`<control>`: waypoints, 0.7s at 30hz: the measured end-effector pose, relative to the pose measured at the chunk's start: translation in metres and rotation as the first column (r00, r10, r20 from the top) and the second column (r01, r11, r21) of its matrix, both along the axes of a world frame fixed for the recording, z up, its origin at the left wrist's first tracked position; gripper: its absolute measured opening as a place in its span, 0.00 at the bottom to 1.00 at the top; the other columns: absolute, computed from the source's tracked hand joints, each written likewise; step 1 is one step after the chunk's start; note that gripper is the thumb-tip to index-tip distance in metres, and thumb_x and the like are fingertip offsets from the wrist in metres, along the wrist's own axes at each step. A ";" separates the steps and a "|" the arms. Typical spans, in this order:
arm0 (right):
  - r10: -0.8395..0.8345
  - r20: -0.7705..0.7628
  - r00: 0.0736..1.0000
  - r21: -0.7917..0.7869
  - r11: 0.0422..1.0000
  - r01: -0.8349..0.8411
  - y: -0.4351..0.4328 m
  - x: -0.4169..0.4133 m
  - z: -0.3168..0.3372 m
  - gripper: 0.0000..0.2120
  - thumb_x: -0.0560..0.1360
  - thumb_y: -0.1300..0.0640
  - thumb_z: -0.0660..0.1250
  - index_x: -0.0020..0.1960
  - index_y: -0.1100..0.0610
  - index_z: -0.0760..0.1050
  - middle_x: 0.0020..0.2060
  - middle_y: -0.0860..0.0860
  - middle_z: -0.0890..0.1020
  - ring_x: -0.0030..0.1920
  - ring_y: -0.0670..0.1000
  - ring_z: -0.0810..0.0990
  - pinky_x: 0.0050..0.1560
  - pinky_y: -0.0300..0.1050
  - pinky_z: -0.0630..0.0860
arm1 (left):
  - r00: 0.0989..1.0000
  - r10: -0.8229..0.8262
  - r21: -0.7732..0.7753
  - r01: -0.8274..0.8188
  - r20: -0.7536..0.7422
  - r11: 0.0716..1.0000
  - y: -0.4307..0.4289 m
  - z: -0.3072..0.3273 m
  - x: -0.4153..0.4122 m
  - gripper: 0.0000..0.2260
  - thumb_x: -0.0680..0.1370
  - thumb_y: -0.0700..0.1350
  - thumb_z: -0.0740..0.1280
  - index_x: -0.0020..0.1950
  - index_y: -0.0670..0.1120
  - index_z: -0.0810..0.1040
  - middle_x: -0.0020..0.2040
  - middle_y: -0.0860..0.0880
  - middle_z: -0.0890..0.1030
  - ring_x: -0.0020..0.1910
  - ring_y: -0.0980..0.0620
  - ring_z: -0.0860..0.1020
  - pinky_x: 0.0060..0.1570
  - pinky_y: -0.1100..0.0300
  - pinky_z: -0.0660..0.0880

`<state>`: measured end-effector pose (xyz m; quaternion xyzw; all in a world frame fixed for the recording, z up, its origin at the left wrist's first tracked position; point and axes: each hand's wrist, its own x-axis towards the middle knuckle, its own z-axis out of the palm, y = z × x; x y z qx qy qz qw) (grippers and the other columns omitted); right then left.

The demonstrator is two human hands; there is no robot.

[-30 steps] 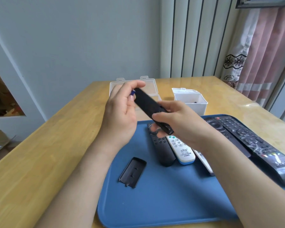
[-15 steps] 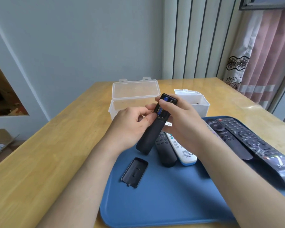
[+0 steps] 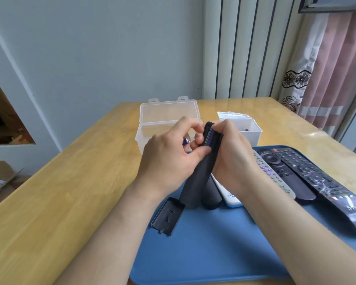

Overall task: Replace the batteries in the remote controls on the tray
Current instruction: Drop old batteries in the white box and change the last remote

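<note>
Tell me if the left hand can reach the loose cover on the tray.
Likely yes: the cover lies bare on the tray just below the left hand, though that hand holds a battery.

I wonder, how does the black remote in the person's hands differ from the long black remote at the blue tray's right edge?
The held black remote is raised and tilted, back showing, compartment open with a blue battery inside; the long black remote lies flat, buttons up. The left hand and right hand grip the held one; no hand touches the long one. Both are black, slim plastic.
</note>
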<state>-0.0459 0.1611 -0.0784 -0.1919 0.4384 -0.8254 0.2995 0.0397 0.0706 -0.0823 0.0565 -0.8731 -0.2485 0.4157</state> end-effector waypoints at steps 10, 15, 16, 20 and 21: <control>0.094 0.003 0.996 0.012 0.996 -0.094 0.004 -0.002 0.004 0.11 0.73 0.57 0.51 0.36 0.59 0.66 0.29 0.55 0.68 0.31 0.54 0.71 0.30 0.40 0.71 | 0.986 -0.158 0.043 0.160 -0.049 0.986 0.006 -0.002 -0.008 0.25 0.69 0.39 0.76 0.62 0.58 0.78 0.36 0.58 0.70 0.32 0.57 0.68 0.39 0.66 0.68; 0.137 -0.013 0.990 0.025 0.990 -0.137 0.006 0.000 0.007 0.09 0.70 0.56 0.50 0.35 0.59 0.65 0.33 0.57 0.67 0.32 0.54 0.70 0.32 0.42 0.68 | 0.986 -0.148 0.027 0.150 -0.071 0.988 0.006 -0.002 -0.008 0.25 0.68 0.38 0.76 0.62 0.56 0.79 0.34 0.58 0.69 0.33 0.57 0.68 0.41 0.65 0.70; 0.148 -0.010 0.989 0.023 0.989 -0.148 0.006 0.000 0.007 0.08 0.69 0.56 0.50 0.36 0.59 0.65 0.35 0.57 0.67 0.32 0.55 0.69 0.32 0.43 0.68 | 0.986 -0.148 0.029 0.150 -0.073 0.988 0.005 -0.002 -0.008 0.25 0.68 0.38 0.76 0.62 0.56 0.79 0.34 0.58 0.69 0.33 0.57 0.68 0.41 0.64 0.70; 0.203 0.033 0.979 0.001 0.979 -0.204 0.004 0.002 0.006 0.07 0.69 0.58 0.50 0.41 0.59 0.66 0.34 0.55 0.68 0.34 0.54 0.70 0.34 0.43 0.69 | 0.993 -0.098 0.005 0.099 -0.072 0.995 0.005 -0.003 -0.008 0.21 0.69 0.38 0.75 0.56 0.57 0.77 0.33 0.59 0.67 0.35 0.55 0.70 0.39 0.60 0.73; 0.209 0.036 0.977 0.008 0.978 -0.210 0.003 0.003 0.004 0.07 0.70 0.58 0.51 0.42 0.59 0.66 0.34 0.55 0.69 0.33 0.54 0.71 0.34 0.42 0.69 | 0.994 -0.080 -0.002 0.080 -0.074 0.997 0.004 -0.004 -0.009 0.20 0.69 0.38 0.75 0.55 0.56 0.75 0.35 0.59 0.67 0.36 0.56 0.71 0.40 0.57 0.74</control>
